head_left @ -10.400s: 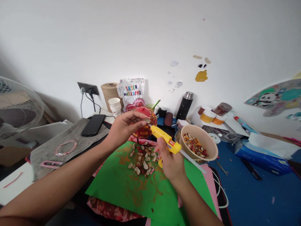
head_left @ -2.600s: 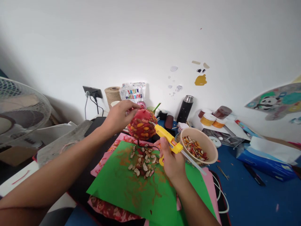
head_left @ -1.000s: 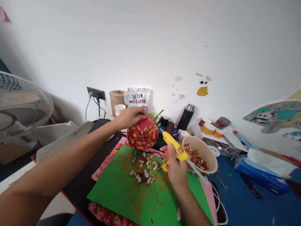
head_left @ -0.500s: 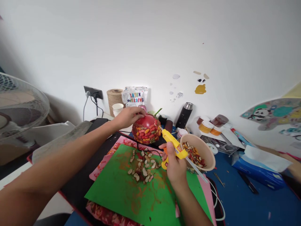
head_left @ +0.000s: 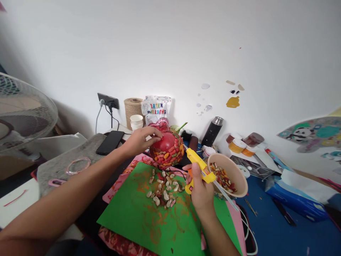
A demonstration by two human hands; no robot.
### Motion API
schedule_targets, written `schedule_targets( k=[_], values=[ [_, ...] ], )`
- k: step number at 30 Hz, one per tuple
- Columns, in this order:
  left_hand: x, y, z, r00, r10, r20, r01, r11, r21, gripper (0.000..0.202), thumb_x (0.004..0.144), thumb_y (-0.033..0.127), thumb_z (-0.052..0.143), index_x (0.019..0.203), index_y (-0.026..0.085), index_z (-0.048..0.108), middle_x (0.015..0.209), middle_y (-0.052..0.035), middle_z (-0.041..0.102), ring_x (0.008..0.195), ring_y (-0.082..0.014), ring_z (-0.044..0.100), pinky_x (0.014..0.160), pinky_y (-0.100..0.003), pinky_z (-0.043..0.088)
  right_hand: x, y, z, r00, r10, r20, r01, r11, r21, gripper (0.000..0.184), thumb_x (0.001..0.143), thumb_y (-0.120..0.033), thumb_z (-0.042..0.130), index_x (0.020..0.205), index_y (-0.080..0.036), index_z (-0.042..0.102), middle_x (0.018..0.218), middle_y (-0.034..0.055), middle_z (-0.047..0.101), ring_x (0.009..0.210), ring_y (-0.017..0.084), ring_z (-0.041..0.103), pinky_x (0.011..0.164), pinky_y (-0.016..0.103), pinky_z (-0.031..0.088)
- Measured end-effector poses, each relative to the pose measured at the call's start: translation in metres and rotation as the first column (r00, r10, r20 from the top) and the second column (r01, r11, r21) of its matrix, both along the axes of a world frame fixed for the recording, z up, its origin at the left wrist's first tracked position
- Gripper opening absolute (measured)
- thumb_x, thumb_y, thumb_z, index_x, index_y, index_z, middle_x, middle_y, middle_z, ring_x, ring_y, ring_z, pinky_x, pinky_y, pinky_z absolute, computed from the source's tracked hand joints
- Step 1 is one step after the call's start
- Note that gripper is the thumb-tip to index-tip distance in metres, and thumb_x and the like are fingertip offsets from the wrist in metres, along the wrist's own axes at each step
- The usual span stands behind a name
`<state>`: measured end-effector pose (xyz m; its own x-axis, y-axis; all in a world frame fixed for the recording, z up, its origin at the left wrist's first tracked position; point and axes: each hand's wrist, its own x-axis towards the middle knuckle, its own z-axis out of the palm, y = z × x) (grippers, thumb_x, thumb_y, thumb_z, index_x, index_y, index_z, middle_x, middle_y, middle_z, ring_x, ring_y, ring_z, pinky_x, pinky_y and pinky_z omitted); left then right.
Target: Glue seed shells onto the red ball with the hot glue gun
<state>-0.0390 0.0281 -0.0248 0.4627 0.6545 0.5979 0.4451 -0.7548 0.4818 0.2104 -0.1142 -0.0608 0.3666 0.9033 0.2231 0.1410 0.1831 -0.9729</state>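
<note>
A round red balloon (head_left: 165,143) stands behind the green sheet, its lower and right sides covered with painted red, orange and green peanut shells (head_left: 166,158). My left hand (head_left: 142,141) is at the balloon's upper left, with bent fingers and thumb closed against the bare red part. In my right hand (head_left: 201,190) is a yellow hot glue gun (head_left: 198,163), gripped by its handle. Its nozzle points up and left toward the shell-covered side, and a clear glue stick (head_left: 226,193) sticks out at the back. Unpainted peanut shells (head_left: 165,195) lie on the green sheet (head_left: 133,217).
A beige bowl (head_left: 241,177) of painted shells stands right of the glue gun. Behind are a twine roll (head_left: 130,108), paper cups (head_left: 136,122), a balloon packet (head_left: 157,106) and a black flask (head_left: 212,131). A phone (head_left: 110,142) lies left, near a fan (head_left: 23,117).
The view has shifted slightly left, showing more of the phone and a pink ring. My left fingers have moved to the balloon's left side, and more bare red faces me. The glue gun stays in my right hand.
</note>
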Motion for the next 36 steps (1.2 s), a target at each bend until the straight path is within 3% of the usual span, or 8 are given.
schedule_targets(
  k=[10, 20, 24, 27, 36],
  values=[
    [0.002, -0.005, 0.007, 0.986, -0.165, -0.022, 0.167, 0.977, 0.134, 0.013, 0.107, 0.024, 0.063, 0.105, 0.022, 0.076, 0.107, -0.0075, 0.083, 0.104, -0.0219, 0.077, 0.097, -0.036, 0.059, 0.002, 0.004, -0.004, 1.0, -0.011, 0.006, 0.011, 1.0, 0.009, 0.078, 0.087, -0.094, 0.061, 0.077, -0.019, 0.077, 0.056, -0.0024, 0.052, 0.052, 0.016, 0.051, 0.049, 0.029, 0.043],
    [0.002, -0.001, 0.002, 0.993, -0.118, -0.007, 0.118, 0.991, 0.069, 0.013, 0.106, 0.028, 0.064, 0.109, 0.022, 0.075, 0.111, -0.0087, 0.082, 0.104, -0.0236, 0.076, 0.097, -0.039, 0.059, 0.003, 0.007, -0.006, 1.0, -0.017, 0.007, 0.017, 1.0, 0.006, 0.079, 0.085, -0.096, 0.062, 0.077, -0.019, 0.079, 0.055, -0.002, 0.052, 0.051, 0.016, 0.053, 0.049, 0.029, 0.045],
    [0.004, 0.001, -0.003, 0.991, -0.129, 0.028, 0.128, 0.991, 0.04, 0.014, 0.103, 0.031, 0.071, 0.114, 0.023, 0.075, 0.121, -0.0102, 0.081, 0.113, -0.0253, 0.075, 0.103, -0.042, 0.059, 0.002, 0.007, -0.007, 1.0, -0.015, 0.016, 0.014, 1.0, 0.015, 0.078, 0.087, -0.094, 0.061, 0.077, -0.019, 0.08, 0.054, -0.0019, 0.052, 0.049, 0.015, 0.051, 0.046, 0.028, 0.043],
    [0.007, 0.003, -0.008, 0.992, -0.119, 0.042, 0.118, 0.992, 0.038, 0.012, 0.101, 0.03, 0.075, 0.111, 0.023, 0.076, 0.124, -0.0105, 0.08, 0.119, -0.0262, 0.074, 0.108, -0.045, 0.058, 0.001, 0.007, -0.006, 1.0, -0.015, 0.006, 0.015, 1.0, 0.027, 0.078, 0.087, -0.094, 0.062, 0.075, -0.019, 0.079, 0.053, -0.0023, 0.052, 0.048, 0.015, 0.05, 0.045, 0.027, 0.043],
    [0.011, 0.003, -0.012, 0.991, -0.027, 0.132, 0.031, 0.999, -0.03, 0.011, 0.1, 0.03, 0.071, 0.1, 0.023, 0.079, 0.114, -0.0095, 0.083, 0.109, -0.0265, 0.077, 0.105, -0.046, 0.06, 0.0, 0.006, -0.004, 1.0, -0.015, 0.003, 0.015, 1.0, -0.007, 0.08, 0.081, -0.098, 0.064, 0.074, -0.02, 0.079, 0.053, -0.0028, 0.051, 0.048, 0.015, 0.051, 0.045, 0.028, 0.044]
  ],
)
